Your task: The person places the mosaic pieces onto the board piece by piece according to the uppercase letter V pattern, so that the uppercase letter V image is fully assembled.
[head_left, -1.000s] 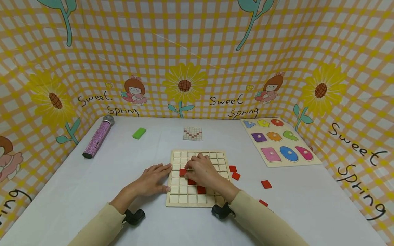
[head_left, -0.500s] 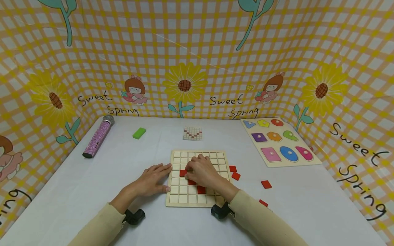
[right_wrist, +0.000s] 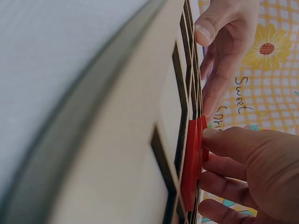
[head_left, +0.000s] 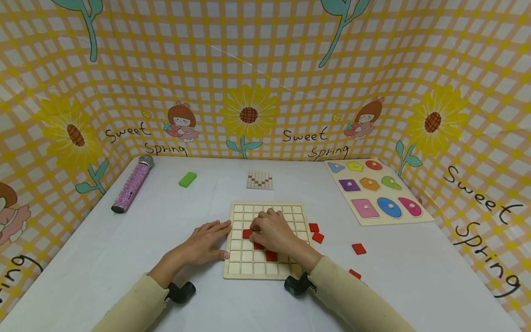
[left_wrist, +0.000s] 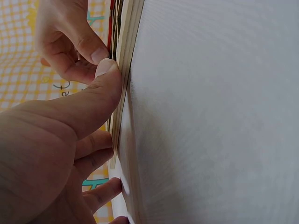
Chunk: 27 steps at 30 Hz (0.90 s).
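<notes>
A wooden grid board lies on the table before me. My left hand rests along its left edge, fingers spread and thumb at the rim. Over the middle of the board, my right hand pinches a red square tile at a cell left of centre. In the right wrist view the thumb presses this tile, which stands slightly proud of the grid. Two more red tiles, one of them lower right, sit in cells running diagonally toward me. My right hand hides part of the grid.
Several loose red tiles lie right of the board. Behind it is a small pattern card. A green block and a glittery pink microphone are at the left, a shape puzzle board at the back right.
Almost nothing differs. My right fingers have shifted very slightly with the red tile at the same cell; my left hand stays still at the board's edge.
</notes>
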Each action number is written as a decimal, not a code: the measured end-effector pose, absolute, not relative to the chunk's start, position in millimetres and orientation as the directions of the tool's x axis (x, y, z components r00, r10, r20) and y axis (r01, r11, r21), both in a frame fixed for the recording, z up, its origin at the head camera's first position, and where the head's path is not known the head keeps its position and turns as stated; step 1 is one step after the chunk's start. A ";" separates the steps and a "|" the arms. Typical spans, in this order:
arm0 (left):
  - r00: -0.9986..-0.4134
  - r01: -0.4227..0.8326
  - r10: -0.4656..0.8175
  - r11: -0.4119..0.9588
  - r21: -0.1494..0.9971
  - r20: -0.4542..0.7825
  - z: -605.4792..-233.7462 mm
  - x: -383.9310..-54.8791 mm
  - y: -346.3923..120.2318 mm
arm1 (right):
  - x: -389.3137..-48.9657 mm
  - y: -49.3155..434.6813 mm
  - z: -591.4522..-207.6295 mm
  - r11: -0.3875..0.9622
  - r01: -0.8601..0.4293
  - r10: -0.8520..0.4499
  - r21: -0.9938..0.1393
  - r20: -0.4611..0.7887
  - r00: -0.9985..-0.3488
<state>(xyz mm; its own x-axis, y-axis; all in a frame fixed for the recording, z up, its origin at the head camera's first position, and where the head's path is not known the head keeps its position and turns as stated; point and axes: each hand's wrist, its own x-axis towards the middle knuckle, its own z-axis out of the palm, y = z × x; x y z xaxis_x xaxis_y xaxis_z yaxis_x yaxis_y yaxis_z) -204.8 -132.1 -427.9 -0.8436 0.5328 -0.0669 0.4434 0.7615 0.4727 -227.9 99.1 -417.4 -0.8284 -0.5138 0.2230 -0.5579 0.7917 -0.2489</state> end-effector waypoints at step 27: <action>-0.837 0.455 0.545 0.751 0.478 -0.059 -427.6 -204.6 -132.7 | -224.8 101.6 -411.2 0.810 -0.514 -0.479 -0.281 0.187 -0.857</action>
